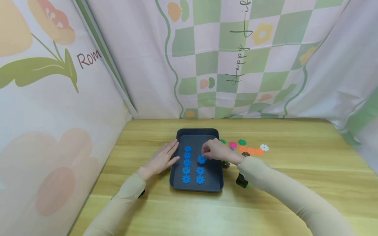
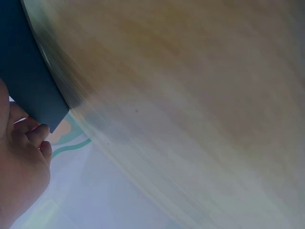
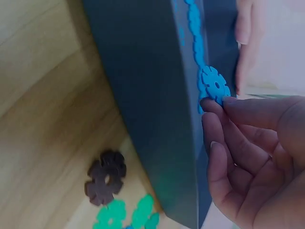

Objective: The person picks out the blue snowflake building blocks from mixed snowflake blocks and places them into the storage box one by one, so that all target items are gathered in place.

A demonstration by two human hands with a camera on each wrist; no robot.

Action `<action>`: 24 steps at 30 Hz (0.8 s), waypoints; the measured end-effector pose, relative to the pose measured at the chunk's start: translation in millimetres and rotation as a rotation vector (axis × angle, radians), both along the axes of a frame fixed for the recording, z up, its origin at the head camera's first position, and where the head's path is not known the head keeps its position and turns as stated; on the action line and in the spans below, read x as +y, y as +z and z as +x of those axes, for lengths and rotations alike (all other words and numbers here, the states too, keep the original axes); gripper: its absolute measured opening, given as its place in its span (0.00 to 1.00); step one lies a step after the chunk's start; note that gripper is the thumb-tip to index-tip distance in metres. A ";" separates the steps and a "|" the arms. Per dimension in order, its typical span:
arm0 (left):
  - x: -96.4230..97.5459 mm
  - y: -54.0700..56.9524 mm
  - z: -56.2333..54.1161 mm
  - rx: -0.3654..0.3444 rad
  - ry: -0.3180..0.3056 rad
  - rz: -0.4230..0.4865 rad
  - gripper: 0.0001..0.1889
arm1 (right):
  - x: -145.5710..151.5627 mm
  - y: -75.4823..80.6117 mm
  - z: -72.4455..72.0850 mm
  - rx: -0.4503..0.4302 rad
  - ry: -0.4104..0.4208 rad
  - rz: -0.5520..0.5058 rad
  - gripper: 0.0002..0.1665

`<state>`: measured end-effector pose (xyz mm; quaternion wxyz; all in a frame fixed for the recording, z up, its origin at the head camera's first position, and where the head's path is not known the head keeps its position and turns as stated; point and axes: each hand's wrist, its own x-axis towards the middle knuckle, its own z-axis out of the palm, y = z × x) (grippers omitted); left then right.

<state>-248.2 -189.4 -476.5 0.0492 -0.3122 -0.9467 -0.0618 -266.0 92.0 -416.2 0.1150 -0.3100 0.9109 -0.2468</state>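
Observation:
A blue notched disc (image 3: 215, 84), shaped like a snowflake, is pinched between thumb and forefinger of my right hand (image 1: 217, 149) over the dark grey tray (image 1: 211, 164). Below it in the head view, two more blue discs (image 1: 199, 175) lie in a short column on the tray floor. A longer column of several blue discs (image 1: 186, 162) runs along the tray's left half. My left hand (image 1: 160, 159) rests against the tray's left side, fingers extended along the rim; the left wrist view catches only part of that hand (image 2: 24, 157) beside the tray wall.
Right of the tray lie loose discs: orange (image 1: 250, 150), pink (image 1: 233, 145), green (image 1: 242, 142), white (image 1: 264, 147) and brown (image 3: 106, 178). My right forearm covers some of them. A patterned curtain (image 1: 224, 59) hangs behind the wooden table (image 1: 189, 213), and a printed wall (image 1: 73, 137) borders it at left.

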 end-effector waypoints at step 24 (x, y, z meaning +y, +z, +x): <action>1.0 1.2 0.1 -0.017 0.017 -0.018 0.35 | -15.2 -13.7 -2.4 -0.065 -0.071 0.073 0.08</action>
